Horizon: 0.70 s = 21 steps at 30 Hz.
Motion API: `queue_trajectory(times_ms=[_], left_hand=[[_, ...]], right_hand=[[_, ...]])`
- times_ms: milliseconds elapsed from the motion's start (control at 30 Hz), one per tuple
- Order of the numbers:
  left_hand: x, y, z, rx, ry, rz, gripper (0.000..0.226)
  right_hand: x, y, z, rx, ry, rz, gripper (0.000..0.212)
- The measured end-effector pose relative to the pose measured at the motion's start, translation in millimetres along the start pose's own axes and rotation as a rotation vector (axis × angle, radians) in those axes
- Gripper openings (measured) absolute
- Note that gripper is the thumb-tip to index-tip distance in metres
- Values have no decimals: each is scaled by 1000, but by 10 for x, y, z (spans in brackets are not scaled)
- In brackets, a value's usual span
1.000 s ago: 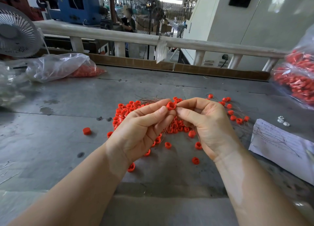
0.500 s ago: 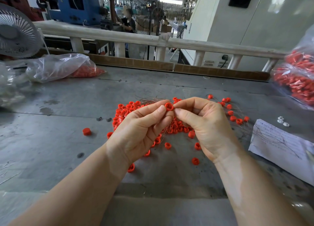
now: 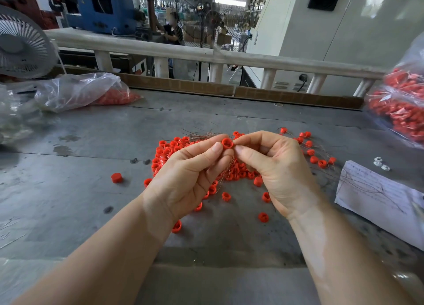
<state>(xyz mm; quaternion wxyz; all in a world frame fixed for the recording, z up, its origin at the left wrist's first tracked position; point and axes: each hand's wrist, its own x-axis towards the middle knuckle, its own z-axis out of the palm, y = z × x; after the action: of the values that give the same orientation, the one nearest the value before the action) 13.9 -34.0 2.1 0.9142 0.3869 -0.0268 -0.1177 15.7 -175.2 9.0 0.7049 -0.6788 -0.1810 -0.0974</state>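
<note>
Red cap (image 3: 227, 143) pinched between left hand (image 3: 188, 178) and right hand (image 3: 275, 167); clear bag (image 3: 75, 91) holds more caps (image 3: 115, 97).

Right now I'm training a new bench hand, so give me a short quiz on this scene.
1. True or false: the left hand pinches a red cap between thumb and forefinger.
2. Relative to the pile of caps, where does the sheet of paper lie? A) to its left B) to its right C) underneath it
3. Fill in: the lone cap lies to the ___ of the pile.
Key: 1 true; 2 B; 3 left.
</note>
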Motion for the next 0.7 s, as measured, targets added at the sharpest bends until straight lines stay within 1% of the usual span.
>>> queue_trajectory(times_ms=[233, 467, 700], left_hand=[[4, -6, -1, -1, 9, 8, 20], [-4, -11, -6, 5, -22, 13, 20], [-6, -23, -17, -10, -39, 16, 18]], right_hand=[[-2, 1, -1, -4, 4, 14, 17], [1, 1, 1, 84, 12, 101, 15], [-5, -11, 14, 109, -1, 157, 16]])
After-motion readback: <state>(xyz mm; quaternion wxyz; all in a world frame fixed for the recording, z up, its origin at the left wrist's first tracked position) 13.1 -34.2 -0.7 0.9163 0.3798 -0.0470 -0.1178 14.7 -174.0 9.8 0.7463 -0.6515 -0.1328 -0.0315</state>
